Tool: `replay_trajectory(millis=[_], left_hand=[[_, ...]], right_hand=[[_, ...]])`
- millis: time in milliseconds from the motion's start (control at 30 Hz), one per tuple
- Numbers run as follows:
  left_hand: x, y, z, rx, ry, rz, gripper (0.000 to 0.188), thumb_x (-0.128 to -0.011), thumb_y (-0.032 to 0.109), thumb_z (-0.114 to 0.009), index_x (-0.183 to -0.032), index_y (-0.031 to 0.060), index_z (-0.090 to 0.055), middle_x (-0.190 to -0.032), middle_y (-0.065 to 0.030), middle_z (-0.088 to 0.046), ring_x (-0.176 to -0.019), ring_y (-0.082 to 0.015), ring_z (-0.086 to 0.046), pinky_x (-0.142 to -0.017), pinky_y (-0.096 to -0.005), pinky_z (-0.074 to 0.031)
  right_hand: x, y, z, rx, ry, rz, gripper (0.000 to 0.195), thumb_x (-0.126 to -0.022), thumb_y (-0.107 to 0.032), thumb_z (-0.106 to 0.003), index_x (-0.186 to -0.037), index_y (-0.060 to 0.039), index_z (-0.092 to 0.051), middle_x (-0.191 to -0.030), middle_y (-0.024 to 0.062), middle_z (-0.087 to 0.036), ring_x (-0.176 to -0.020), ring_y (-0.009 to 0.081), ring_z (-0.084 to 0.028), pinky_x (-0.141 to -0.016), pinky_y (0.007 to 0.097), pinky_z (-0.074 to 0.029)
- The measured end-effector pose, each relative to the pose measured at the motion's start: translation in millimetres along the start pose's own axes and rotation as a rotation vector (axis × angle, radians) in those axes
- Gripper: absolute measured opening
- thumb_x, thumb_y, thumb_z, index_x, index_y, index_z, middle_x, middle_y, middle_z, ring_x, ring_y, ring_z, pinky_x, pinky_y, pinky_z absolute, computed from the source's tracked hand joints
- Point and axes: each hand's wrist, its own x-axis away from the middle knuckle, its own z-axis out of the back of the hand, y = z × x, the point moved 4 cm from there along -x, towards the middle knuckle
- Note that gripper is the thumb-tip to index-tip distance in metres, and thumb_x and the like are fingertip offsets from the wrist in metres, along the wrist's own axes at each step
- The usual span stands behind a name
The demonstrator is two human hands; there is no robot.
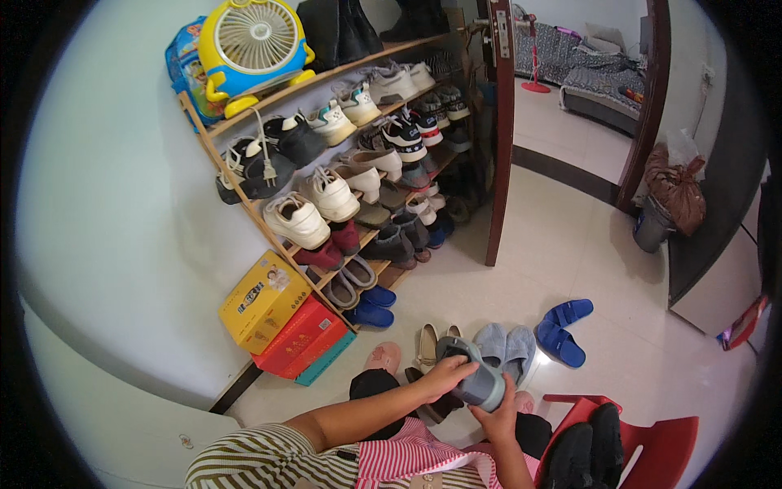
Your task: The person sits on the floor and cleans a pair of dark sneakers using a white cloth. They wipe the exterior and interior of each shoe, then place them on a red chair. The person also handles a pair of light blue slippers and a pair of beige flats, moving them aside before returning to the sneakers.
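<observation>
Both hands hold one grey shoe (479, 380) above the floor in front of my lap. My left hand (451, 374) lies over its opening, with the fingers at the inner part. My right hand (500, 408) grips the shoe's other end from the right side. Beneath and beside it on the floor are dark brown shoes (437, 411), beige flats (427, 345) and grey-blue slippers (518, 349). Pink slippers (385, 357) are at my feet. To the right, a pair of black shoes (571, 455) rests on a red plastic chair (663, 446).
A wooden shoe rack (244, 208) full of shoes stands at the left, a toy-shaped fan (256, 55) on top. Stacked boxes (266, 299) lean beside it. An opened door (502, 140) is behind. Blue slippers (562, 342) lie right; a bin (654, 226) stands farther off.
</observation>
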Motion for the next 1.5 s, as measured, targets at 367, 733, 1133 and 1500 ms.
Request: replay_trajectory(millis=[367,733,1133,1500], left_hand=[[-58,22,41,0.173,0.162,-0.501,0.023,-0.097,0.009,-0.051,-0.118,0.0008,-0.054,-0.105,-0.0073,-0.064,-0.088,-0.0095,-0.059,-0.079,-0.0239,-0.049],[-87,48,82,-0.200,-0.037,-0.211,0.026,-0.093,0.015,-0.057,-0.116,0.0030,-0.058,-0.099,-0.0097,-0.066,-0.085,-0.0154,-0.064,-0.076,-0.0288,-0.051],[-95,28,119,0.061,-0.249,-0.154,0.040,-0.091,0.013,-0.055,-0.130,0.0121,-0.048,-0.097,-0.0074,-0.060,-0.089,-0.0186,-0.059,-0.080,-0.0305,-0.049],[-104,70,144,-0.239,-0.295,-0.216,0.047,-0.095,0.019,-0.049,-0.139,0.0082,-0.037,-0.097,-0.0125,-0.060,-0.090,-0.0268,-0.061,-0.081,-0.0363,-0.047]], right_hand=[[-168,0,30,-0.703,0.221,-0.227,0.087,-0.073,-0.001,-0.066,-0.145,-0.0167,-0.019,-0.133,0.0147,-0.038,-0.112,0.0327,-0.051,-0.078,0.0451,-0.057],[-441,-64,-92,-0.908,0.170,0.105,0.087,-0.080,0.003,-0.066,-0.146,-0.0178,-0.013,-0.136,0.0148,-0.030,-0.116,0.0314,-0.044,-0.086,0.0502,-0.054],[-623,-78,-151,-0.875,0.200,0.198,0.091,-0.078,0.001,-0.073,-0.145,-0.0102,-0.012,-0.131,0.0168,-0.035,-0.114,0.0316,-0.048,-0.086,0.0492,-0.056],[-711,-73,-167,-0.807,0.010,0.090,0.095,-0.080,-0.002,-0.071,-0.145,-0.0133,-0.003,-0.135,0.0207,-0.033,-0.117,0.0350,-0.049,-0.086,0.0476,-0.057]])
